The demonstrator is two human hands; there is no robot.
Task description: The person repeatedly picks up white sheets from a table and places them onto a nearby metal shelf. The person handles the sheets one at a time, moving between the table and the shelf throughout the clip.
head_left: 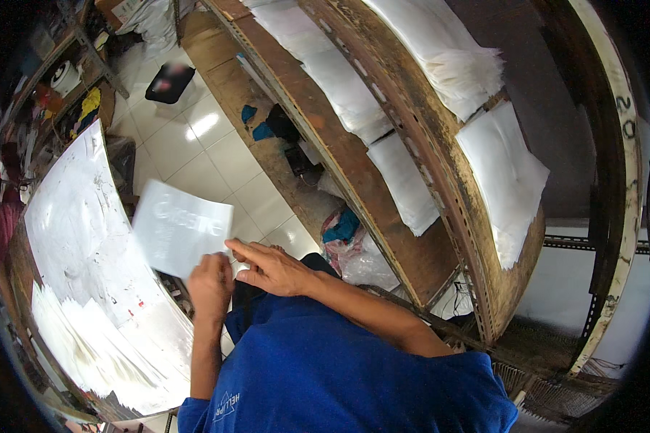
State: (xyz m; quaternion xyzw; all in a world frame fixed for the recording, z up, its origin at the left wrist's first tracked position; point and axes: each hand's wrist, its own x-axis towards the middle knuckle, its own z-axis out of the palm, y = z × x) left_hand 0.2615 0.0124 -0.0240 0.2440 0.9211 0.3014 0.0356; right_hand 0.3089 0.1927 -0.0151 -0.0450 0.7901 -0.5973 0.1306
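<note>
- Blue-shirted worker's left hand (209,285) pinches the lower edge of a thin translucent white plastic sheet with faint lettering (180,227), held up in the air above the stacks; a grip this slight on one edge could let the floppy sheet slide free.
- Right hand (271,268) lies flat-fingered just beside that edge, holding nothing; a snag could crease the sheet.
- Loose white sheet stacks on the worktop (87,238) at left sit near the edge and may spill to the white tiled floor (217,166).
</note>
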